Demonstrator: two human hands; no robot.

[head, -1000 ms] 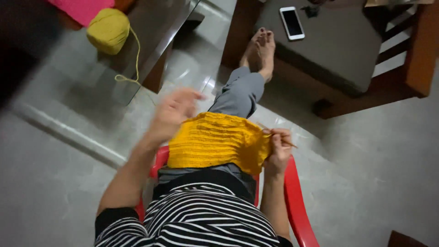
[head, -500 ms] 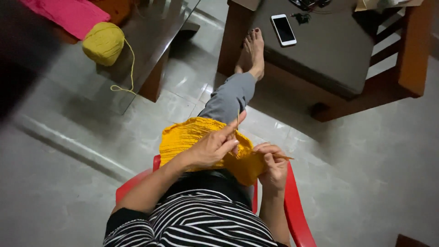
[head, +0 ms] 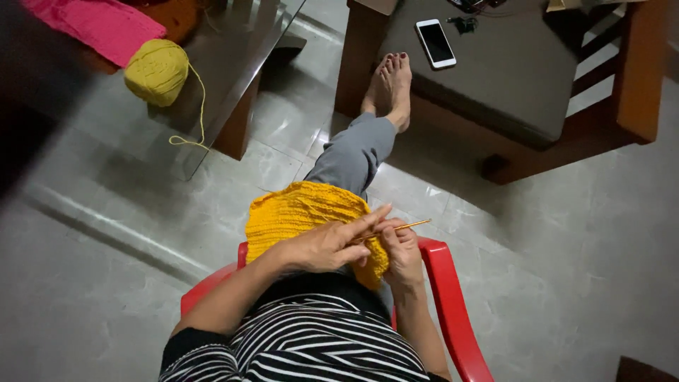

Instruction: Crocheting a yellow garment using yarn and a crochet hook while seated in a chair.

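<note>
A yellow crocheted piece (head: 300,212) lies over my lap as I sit in a red plastic chair (head: 447,297). My left hand (head: 329,244) rests on the near edge of the piece, fingers stretched toward the right, pinching the fabric. My right hand (head: 403,251) grips a thin golden crochet hook (head: 407,226) whose tip points right and slightly up. The two hands touch over the fabric's right corner. A yellow yarn ball (head: 157,71) sits on the glass table at the upper left, its strand hanging off the edge.
A glass-topped table (head: 212,78) with wooden legs also holds pink knitted fabric (head: 95,25). My feet rest against a wooden seat with a dark cushion (head: 502,78), where a white phone (head: 435,42) lies. Grey tiled floor surrounds the chair.
My left hand came down from above the fabric onto its near edge beside my right hand. The flat piece is now bunched. The view shifted slightly downward.
</note>
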